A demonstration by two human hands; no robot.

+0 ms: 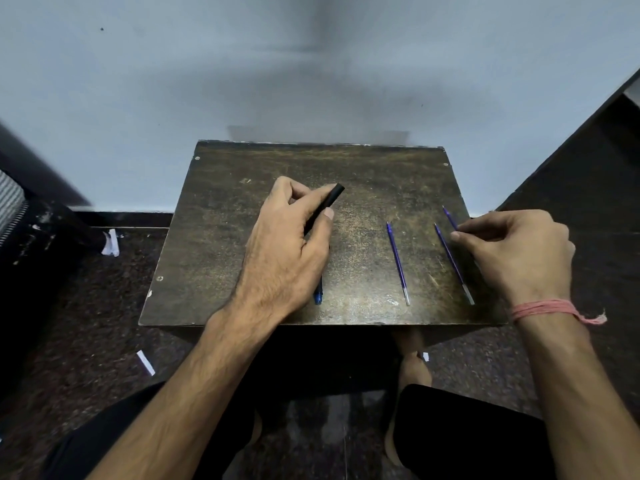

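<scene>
readable markings: none. the black pen barrel (327, 202), the pinched refill (450, 218), the two loose refills (398, 263) and the table (214, 237) carry no legible text, label, brand, number or sign.
</scene>
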